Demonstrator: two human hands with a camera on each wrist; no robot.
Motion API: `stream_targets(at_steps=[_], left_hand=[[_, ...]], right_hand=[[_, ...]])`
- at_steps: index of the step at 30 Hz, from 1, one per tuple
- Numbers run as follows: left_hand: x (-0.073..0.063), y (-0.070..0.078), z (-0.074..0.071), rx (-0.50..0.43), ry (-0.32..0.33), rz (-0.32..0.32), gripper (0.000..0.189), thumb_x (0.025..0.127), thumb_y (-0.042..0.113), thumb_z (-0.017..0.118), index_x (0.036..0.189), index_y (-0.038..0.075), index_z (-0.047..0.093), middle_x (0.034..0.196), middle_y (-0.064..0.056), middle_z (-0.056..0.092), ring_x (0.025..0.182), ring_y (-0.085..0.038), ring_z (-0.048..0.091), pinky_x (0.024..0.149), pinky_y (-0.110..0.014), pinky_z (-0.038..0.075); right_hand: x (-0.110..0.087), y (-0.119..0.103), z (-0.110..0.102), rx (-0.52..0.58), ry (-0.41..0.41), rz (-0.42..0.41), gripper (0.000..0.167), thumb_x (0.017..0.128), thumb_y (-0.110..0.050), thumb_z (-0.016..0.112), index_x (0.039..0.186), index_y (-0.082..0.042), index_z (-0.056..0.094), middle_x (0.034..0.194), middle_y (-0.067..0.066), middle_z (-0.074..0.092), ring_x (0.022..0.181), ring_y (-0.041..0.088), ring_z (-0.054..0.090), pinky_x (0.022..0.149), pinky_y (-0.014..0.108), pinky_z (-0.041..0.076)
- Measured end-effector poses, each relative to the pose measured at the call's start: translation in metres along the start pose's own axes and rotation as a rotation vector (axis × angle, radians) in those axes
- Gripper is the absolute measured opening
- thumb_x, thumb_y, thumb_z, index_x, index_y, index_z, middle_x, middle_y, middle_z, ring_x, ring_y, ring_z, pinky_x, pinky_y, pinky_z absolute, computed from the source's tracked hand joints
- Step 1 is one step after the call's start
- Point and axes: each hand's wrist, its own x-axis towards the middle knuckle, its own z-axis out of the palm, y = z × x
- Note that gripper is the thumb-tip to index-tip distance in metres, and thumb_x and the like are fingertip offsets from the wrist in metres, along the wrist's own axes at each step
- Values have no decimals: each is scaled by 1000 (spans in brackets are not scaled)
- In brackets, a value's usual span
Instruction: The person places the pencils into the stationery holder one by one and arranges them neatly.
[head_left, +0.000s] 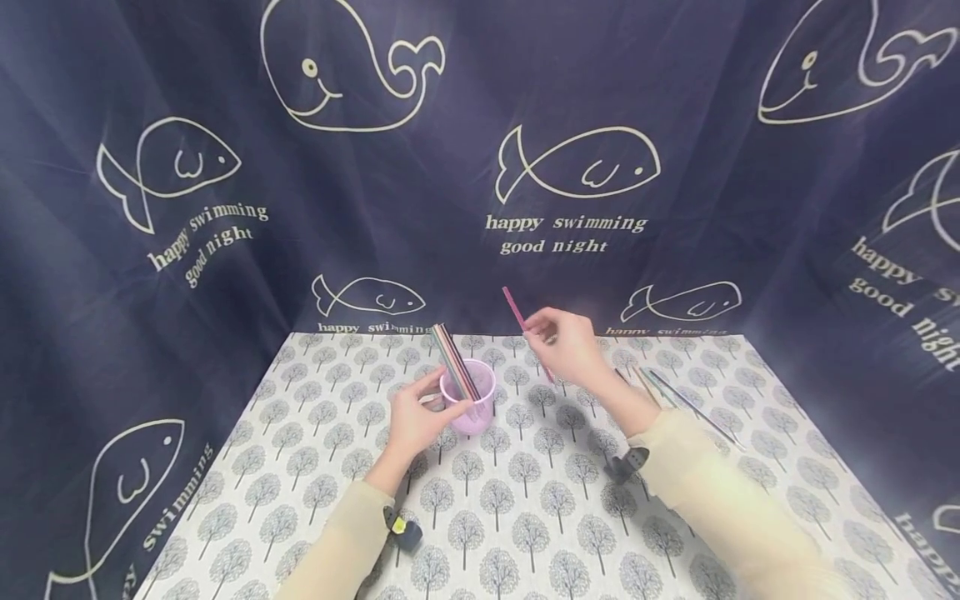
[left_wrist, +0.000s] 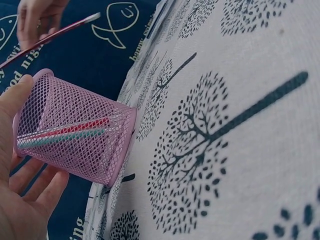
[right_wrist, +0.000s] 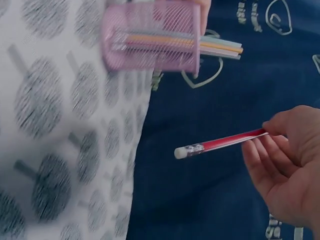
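Note:
A pink mesh pen holder stands upright on the table, and several pencils lean out of it to the left. My left hand holds the holder by its upper part, thumb at the rim. Through the mesh in the left wrist view, red and teal pencils show inside. To the right of the holder, my right hand pinches a red pencil in the air between thumb and fingers. Its white eraser end points down toward the table, and its other end slants up to the left.
Several more pencils lie on the table to the right, partly hidden behind my right forearm. A white cloth with a tree print covers the table. Dark blue curtains with fish drawings hang close behind and at the sides.

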Motion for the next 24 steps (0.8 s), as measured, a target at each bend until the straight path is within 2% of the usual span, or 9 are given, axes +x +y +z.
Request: stream_targets(at_steps=[5,10,16,20,24], left_hand=[[0,1,2,5,-7,-9,76,75,24,99,140,2,67,125,-23,76,107,-41,78,91,-41,70],[-1,1,2,-3,9,4,75,74,20,99,138,0,68,125,-25,76,104,-44,79,88,-44,71],[-1,-4,2,-12,-3,36,74,75,22,99,138,-2,67,125,-25,76,108,-41,78,90,-42,70],[-1,-2,2,-17,5,31,75,75,22,99,138,-2,68,123,-25,76,107,-41,78,89,-42,71],[-2,-1,-1,-6,4,14,75,74,24,100,138,0,68,123,-25,77,106,-43,78,89,-42,71]], right_hand=[[8,-25,13,151,71,-15,12,96,-9,77,108,-6,75,97,10,80,83,22,77,76,32,71],[13,-44,32,279,58,-67,13,96,-7,77,109,-4,74,100,13,80,87,24,78,79,33,71],[15,-45,56,253,26,-91,10,97,-6,76,106,-4,73,97,11,80,87,23,78,76,29,70],[13,-38,67,204,-2,-95,9,97,-6,75,106,-4,72,95,10,79,86,22,77,74,24,69],[12,-34,71,185,-26,-82,9,95,-5,76,103,-4,72,93,11,79,86,24,77,74,26,70]])
